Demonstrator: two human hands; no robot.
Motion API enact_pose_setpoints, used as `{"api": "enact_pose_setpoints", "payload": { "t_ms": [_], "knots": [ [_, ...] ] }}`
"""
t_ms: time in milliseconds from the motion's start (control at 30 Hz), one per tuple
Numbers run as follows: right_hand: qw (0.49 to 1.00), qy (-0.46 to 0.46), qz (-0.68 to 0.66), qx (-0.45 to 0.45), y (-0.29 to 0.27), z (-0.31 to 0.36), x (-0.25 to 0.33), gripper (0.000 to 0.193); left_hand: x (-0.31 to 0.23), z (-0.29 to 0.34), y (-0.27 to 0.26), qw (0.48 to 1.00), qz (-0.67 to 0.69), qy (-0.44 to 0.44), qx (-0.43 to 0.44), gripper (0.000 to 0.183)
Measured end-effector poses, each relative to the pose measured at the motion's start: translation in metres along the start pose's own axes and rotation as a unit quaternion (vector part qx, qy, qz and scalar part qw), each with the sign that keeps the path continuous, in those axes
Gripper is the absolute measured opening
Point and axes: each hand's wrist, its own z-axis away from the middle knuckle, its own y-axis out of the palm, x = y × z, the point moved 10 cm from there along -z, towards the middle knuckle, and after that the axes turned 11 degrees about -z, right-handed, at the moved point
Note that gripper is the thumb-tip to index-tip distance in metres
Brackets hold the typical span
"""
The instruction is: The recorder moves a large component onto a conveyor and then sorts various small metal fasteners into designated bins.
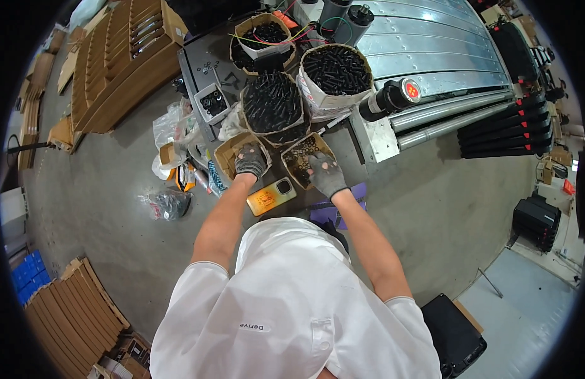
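Note:
My left hand (250, 162), in a grey glove, reaches into a small open cardboard box (225, 154). Its fingers are bent and closed; whatever they hold is too small to make out. The gloved right hand (327, 174) lies over the near right side of a second cardboard box (291, 165), which contains many small dark ring-like parts (299, 155). Its fingers curl inward, and what is in them is hidden. Just behind these boxes, a bag-lined container of long black parts (273, 104) stands upright. A phone in a yellow case (271, 196) rests between my forearms.
More black cylindrical parts (337, 71) fill a container at the back right, beside a metal roller conveyor (425, 120). A white tray (211, 103) holds dark pieces at the left. Plastic bags (168, 205) lie left of the work surface. Purple sheets (352, 205) sit under my right forearm.

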Motion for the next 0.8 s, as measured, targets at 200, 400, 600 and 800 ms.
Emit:
{"api": "enact_pose_setpoints", "payload": {
  "t_ms": [200,400,600,800],
  "knots": [
    [0.999,-0.004,-0.015,0.050,0.049,-0.028,0.005,0.027,0.017,0.011,-0.003,0.994,0.089,-0.037,0.050,0.036],
    [0.991,0.014,0.055,0.120,0.073,-0.040,-0.001,0.026,0.040,0.011,0.010,0.978,0.182,-0.091,0.038,0.036],
    [0.995,0.004,-0.010,0.095,0.070,-0.040,-0.004,0.021,0.080,0.008,0.073,0.874,0.454,-0.146,0.088,0.032],
    [0.936,0.154,-0.312,0.051,0.028,-0.025,-0.045,0.021,0.027,0.059,-0.027,0.766,0.626,-0.082,0.123,0.023]
  ]
}}
